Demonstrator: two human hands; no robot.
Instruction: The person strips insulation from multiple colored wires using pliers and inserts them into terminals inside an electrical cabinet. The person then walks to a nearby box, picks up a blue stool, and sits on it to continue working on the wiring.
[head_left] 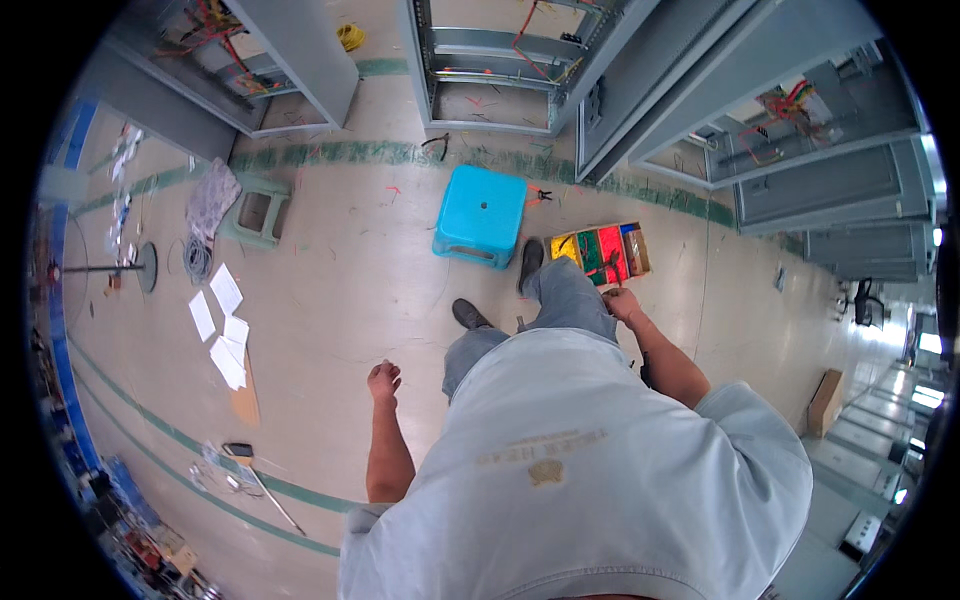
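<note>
My left hand (384,381) hangs over the floor on the left, its fingers loosely curled and apart, with nothing visible in it. My right hand (621,303) is closed beside my right thigh, at the near edge of a parts box (644,250). This box has yellow, green and red compartments. A dark tool resembling pliers (606,267) shows over the box, its lower end close to my right fingertips; whether my fingers grip it is too small to tell. Ahead of my feet stands a blue plastic stool (482,212), with black-handled pliers (540,195) on the floor beside it.
Open grey metal cabinets (490,125) with coloured wiring line the far side. At left are a grey-green stool (262,212), a cable coil (197,259), white paper sheets (227,290) and a long-handled brush (240,451). Wire scraps dot the floor. A cardboard box (825,402) lies at right.
</note>
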